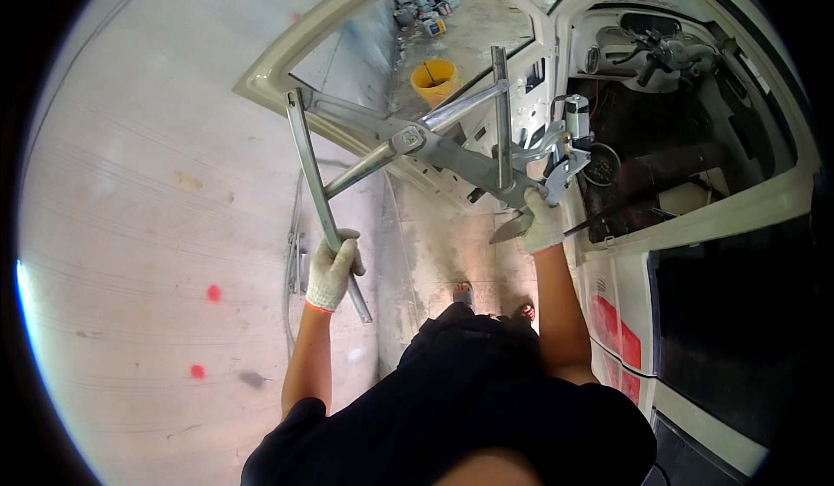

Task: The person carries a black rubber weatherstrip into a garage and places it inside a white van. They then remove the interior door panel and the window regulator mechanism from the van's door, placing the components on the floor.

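I hold a metal window-lift frame of crossed grey arms and rails up in front of me. My left hand, in a white knit glove, is closed around its long left rail. My right hand, gloved too, grips the frame's right end near the small motor and its wires. The frame hangs beside the open cream car door, level with the door's window opening.
The cream car body stands at the right, its cabin with a steering wheel visible. A yellow bucket and several cans sit on the concrete floor beyond the door. Red paint spots mark the floor at left.
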Motion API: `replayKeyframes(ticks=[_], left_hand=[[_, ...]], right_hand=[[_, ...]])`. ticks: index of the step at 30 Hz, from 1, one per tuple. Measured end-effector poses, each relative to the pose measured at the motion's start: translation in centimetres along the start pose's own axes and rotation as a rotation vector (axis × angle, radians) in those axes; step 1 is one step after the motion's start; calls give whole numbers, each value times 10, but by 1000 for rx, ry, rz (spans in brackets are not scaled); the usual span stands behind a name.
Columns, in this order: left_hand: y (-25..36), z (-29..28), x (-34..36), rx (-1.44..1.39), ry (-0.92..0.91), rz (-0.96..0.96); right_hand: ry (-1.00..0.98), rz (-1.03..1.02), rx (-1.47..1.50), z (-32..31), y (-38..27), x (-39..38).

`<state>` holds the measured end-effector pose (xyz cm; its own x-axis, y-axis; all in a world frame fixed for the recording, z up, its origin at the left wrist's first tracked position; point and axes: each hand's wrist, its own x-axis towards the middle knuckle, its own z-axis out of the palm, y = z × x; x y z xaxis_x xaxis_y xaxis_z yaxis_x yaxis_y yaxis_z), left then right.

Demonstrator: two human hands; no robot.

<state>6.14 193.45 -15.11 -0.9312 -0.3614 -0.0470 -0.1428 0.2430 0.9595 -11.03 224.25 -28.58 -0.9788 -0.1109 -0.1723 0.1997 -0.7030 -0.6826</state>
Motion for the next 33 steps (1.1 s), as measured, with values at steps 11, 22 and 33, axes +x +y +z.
replayKeyframes(ticks=[11,22,33], left_hand=[[-36,-3,-7,-147,100,26],[-21,-7,-3,-838,365,131],[43,-39,1,154,817,621]], right_hand=[[-90,-144,-187,47,-44,33],[-246,-187,-428,77,-68,26],[-240,-129,-387,82,-70,31]])
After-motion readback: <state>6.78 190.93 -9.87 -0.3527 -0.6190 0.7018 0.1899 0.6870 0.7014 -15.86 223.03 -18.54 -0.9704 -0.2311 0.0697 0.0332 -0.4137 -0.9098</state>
